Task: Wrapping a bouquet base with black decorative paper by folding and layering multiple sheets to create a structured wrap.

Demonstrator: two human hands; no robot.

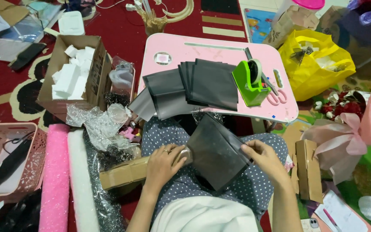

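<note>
Hands work over the lap of a person sitting on a red patterned carpet (121, 30). The left hand (164, 163), with a ring on one finger, curls its fingers over a small clear-wrapped thing (184, 155) and presses it against the left edge of a dark square sheet (215, 152). The right hand (265, 159) pinches the sheet's right corner between thumb and fingers. The sheet lies tilted like a diamond over the person's dotted blue clothing, just below the near edge of a small pink bench (220, 51).

On the bench, a stack of dark sheets (211, 83) is fanned out across the middle, with some hanging over the near-left edge. Just right of the stack stands a green tape dispenser (250, 83), and pink-handled scissors (275, 95) lie beside it.

Left of the bench, a cardboard box (92, 81) holds white foam blocks (69, 73), and crumpled clear plastic (101, 122) lies in front of it. Further left, a pink basket (33, 172) sits beside a pink roll (54, 180) and a white roll (80, 180). A yellow plastic bag (318, 62) lies to the right of the bench, with a pink-wrapped bouquet (366, 124) near it.
</note>
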